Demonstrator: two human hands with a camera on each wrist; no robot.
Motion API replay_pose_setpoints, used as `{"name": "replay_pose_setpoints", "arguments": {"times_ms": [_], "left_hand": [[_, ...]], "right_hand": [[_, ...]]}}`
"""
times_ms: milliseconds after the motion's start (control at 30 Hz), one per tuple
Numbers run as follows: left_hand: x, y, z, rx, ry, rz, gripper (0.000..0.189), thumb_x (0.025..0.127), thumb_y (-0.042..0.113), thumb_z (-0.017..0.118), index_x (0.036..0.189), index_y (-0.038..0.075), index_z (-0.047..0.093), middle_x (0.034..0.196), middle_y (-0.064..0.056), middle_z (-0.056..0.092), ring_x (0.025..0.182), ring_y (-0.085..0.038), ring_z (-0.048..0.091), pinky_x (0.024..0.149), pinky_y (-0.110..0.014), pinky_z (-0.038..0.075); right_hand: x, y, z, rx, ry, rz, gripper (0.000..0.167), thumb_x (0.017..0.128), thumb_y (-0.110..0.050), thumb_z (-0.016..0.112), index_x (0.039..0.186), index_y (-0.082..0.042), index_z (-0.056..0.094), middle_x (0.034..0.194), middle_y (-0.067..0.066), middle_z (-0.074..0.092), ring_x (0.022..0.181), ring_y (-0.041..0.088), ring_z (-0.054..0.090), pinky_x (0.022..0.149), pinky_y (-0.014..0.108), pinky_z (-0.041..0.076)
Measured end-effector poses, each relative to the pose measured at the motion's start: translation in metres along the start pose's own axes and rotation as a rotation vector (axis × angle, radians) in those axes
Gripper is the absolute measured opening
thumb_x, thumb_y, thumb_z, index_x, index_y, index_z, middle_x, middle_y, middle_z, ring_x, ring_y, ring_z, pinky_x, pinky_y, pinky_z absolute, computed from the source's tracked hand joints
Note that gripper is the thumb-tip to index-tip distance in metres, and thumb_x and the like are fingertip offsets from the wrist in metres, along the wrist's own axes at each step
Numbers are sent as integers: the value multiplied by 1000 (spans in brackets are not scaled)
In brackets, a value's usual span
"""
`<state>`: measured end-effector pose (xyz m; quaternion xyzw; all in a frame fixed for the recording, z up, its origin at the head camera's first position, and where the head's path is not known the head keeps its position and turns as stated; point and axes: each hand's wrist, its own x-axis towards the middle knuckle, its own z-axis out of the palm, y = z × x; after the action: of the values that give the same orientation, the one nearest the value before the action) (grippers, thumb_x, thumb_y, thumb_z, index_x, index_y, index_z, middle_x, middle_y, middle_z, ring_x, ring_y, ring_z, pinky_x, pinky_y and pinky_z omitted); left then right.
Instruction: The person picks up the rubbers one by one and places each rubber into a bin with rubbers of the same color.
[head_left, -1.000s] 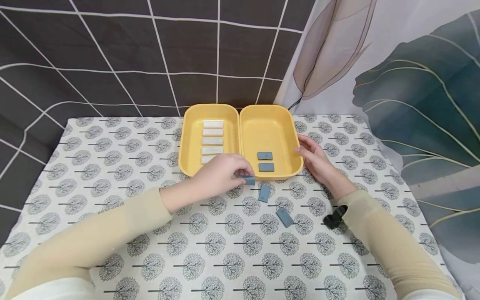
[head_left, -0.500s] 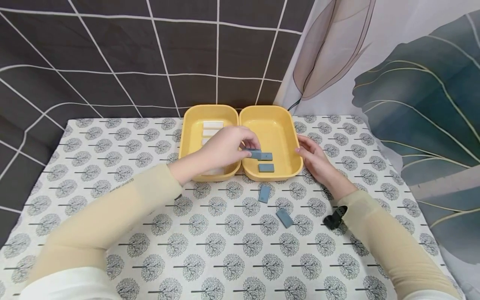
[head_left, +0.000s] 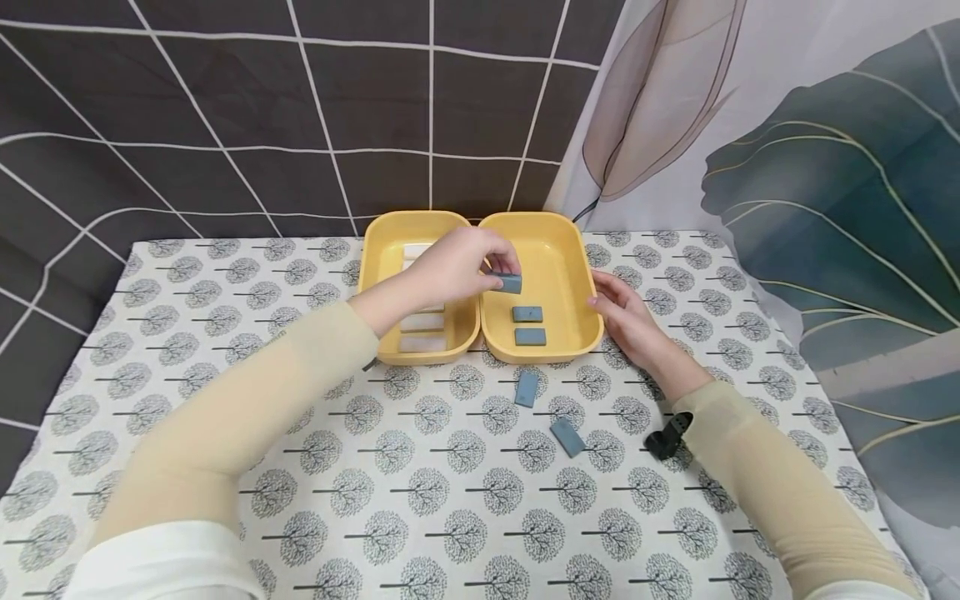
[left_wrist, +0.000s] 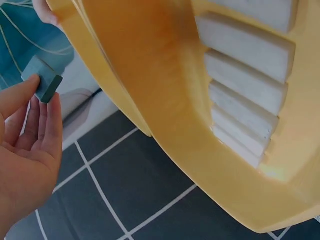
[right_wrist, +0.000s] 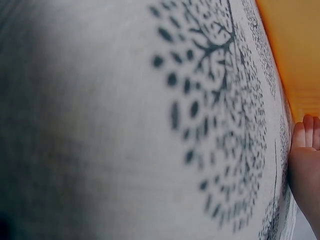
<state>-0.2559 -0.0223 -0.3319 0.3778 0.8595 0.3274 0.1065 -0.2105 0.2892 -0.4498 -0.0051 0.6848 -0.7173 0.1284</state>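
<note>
My left hand [head_left: 461, 265] pinches a blue-grey rectangular block [head_left: 510, 283] between thumb and fingers, over the left side of the right yellow tray [head_left: 558, 258]. In the left wrist view the block [left_wrist: 44, 80] sits at the fingertips. Two like blocks lie flat in that tray, a farther one [head_left: 527, 314] and a nearer one [head_left: 530, 337]. My right hand [head_left: 630, 312] rests against the tray's right outer wall, thumb at the rim; the right wrist view has its fingers [right_wrist: 308, 132] straight along the yellow wall.
The left yellow tray [head_left: 375, 279] adjoins the right one and holds several white blocks [left_wrist: 245, 82] in a column, partly hidden by my left arm. Two more blue-grey blocks, one [head_left: 527, 389] nearer the tray and one [head_left: 567, 437], lie on the tree-print cloth [head_left: 420, 500].
My left hand has carried the blue-grey block from in front of the trays up and away, over the right tray. My right hand has stayed at the tray's side.
</note>
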Motion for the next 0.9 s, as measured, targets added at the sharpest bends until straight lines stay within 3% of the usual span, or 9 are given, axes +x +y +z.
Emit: {"name": "replay_pose_setpoints", "arguments": {"times_ms": [500,900], "left_hand": [[32,-19,-7,138,-63,20,16,92,-4,75,104,6,77,107,-8,77,104,-23,69,99,-34,58],[59,-22,-1,131,-142,2,17,92,-6,74,108,2,75,109,-12,76,104,-23,68,99,-32,58]], "right_hand": [[0,0,0,1,5,-1,63,105,0,49,164,2,26,139,-10,54,127,6,56,107,12,53],[0,0,1,10,7,-2,62,105,1,49,163,2,28,139,-8,54,126,8,55,106,13,54]]}}
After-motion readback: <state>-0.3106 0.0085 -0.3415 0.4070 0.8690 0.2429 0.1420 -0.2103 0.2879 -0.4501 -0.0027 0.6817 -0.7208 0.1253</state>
